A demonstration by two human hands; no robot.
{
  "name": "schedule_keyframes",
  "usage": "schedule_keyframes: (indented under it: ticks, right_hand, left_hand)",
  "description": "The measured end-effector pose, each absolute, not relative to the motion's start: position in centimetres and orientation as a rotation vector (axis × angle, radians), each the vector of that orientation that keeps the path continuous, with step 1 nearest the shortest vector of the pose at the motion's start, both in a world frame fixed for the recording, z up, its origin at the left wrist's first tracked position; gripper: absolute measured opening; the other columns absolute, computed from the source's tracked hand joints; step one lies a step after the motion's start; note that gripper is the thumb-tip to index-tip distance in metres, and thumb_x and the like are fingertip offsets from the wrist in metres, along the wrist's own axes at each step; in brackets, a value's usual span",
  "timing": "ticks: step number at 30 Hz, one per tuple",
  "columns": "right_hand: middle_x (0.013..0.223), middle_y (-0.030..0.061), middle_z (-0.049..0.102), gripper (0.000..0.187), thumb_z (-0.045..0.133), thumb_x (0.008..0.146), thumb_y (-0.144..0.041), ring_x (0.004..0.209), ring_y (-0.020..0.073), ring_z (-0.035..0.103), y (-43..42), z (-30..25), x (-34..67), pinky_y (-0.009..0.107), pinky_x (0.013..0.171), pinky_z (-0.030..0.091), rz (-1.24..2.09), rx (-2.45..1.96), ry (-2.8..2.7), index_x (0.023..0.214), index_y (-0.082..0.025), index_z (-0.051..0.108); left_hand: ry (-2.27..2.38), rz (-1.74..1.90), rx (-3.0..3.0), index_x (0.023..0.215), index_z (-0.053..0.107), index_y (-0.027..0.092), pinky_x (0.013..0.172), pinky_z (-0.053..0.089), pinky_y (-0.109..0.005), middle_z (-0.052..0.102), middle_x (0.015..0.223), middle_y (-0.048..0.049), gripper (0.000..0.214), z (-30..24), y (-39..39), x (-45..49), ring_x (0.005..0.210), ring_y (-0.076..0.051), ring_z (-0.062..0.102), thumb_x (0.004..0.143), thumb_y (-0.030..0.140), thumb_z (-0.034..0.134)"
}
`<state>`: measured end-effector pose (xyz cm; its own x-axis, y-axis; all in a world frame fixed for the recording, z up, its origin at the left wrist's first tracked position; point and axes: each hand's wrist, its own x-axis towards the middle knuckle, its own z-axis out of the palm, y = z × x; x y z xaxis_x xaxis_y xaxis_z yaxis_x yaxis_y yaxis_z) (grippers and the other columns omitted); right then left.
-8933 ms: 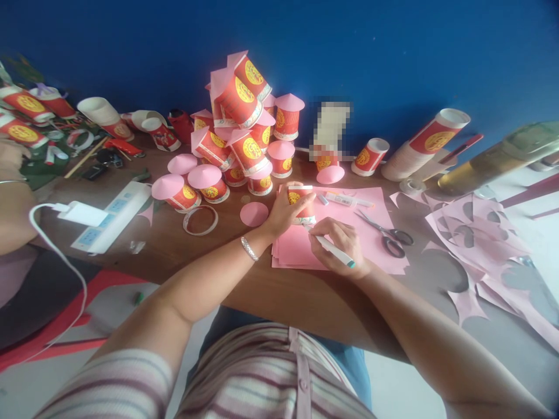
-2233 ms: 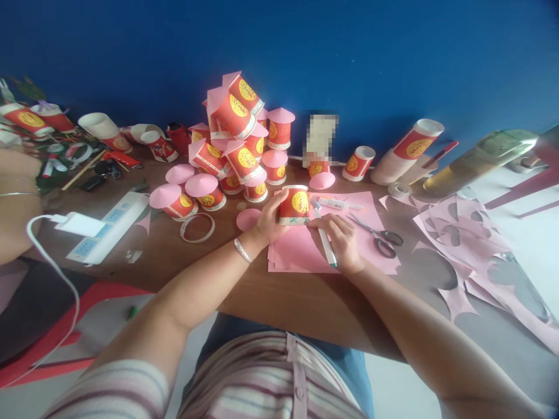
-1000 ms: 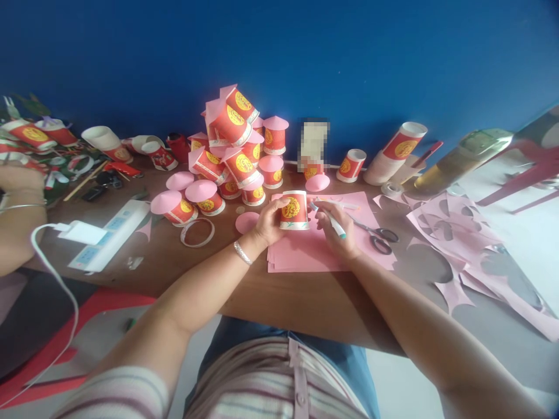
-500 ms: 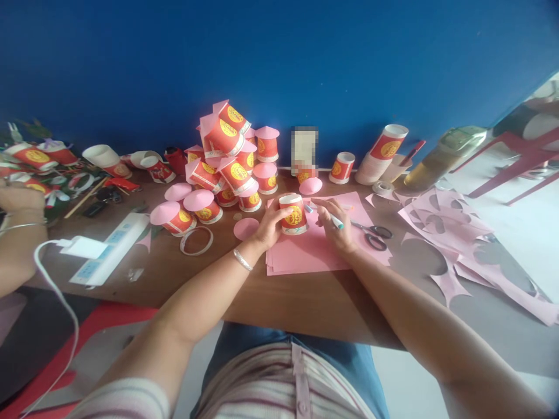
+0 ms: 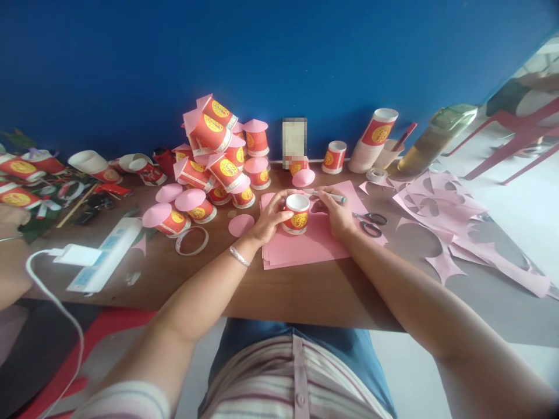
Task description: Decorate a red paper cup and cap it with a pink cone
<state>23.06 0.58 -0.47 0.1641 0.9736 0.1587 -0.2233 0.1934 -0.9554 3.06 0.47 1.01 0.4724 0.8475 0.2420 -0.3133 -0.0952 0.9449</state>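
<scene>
My left hand is closed round the side of a red paper cup with a yellow round emblem, its white open top tilted towards me. In my right hand is a marker pen, white with a green end, its other end reaching towards the cup's far rim. Whether it touches the rim I cannot tell. Under both hands lies a stack of pink paper. Black-handled scissors rest just right of my right hand. A pink paper disc is left of my left hand.
Several red cups with pink cone roofs are piled at the left. A power strip, a white ring and another person's hand are further left. Pink scraps, tape and a bottle lie right.
My left hand has tipped the cup so its opening shows more. My right hand has brought the marker pen up towards the cup's rim. The whole view has shifted slightly.
</scene>
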Motion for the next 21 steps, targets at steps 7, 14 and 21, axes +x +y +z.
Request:
schedule_keyframes:
  ticks: [7, 14, 21]
  right_hand:
    - [0.076, -0.0004, 0.068, 0.042, 0.076, 0.081, -0.062, 0.057, 0.0111, 0.059, 0.7, -0.6, 23.1, 0.028, 0.058, 0.054, 1.069, -1.005, -1.038, 0.088, -0.021, 0.066]
    - [0.073, -0.0013, 0.067, 0.043, 0.077, 0.079, -0.063, 0.056, 0.0113, 0.059, 0.7, -0.8, 23.1, 0.028, 0.057, 0.053, 1.089, -1.002, -1.025, 0.086, -0.023, 0.062]
    - [0.073, -0.0016, 0.067, 0.043, 0.077, 0.081, -0.062, 0.057, 0.0114, 0.059, 0.4, -0.5, 23.0, 0.028, 0.059, 0.053, 1.089, -0.984, -1.018, 0.088, -0.022, 0.062]
  left_hand:
    - [0.771, 1.177, 1.189, 0.112, 0.068, 0.019, 0.096, 0.050, -0.039, 0.074, 0.111, -0.0079, 0.036, 1.3, 0.4, 3.5, 0.109, -0.026, 0.068, 0.085, 0.044, 0.071]
    - [0.924, 1.288, 1.174, 0.104, 0.065, 0.021, 0.077, 0.051, -0.030, 0.071, 0.098, -0.0041, 0.040, -0.5, 1.6, 3.2, 0.090, -0.019, 0.066, 0.078, 0.047, 0.079]
    - [1.013, 1.323, 1.284, 0.106, 0.066, 0.021, 0.078, 0.053, -0.032, 0.070, 0.096, -0.0049, 0.039, -0.4, 1.6, 3.0, 0.086, -0.018, 0.065, 0.083, 0.050, 0.077]
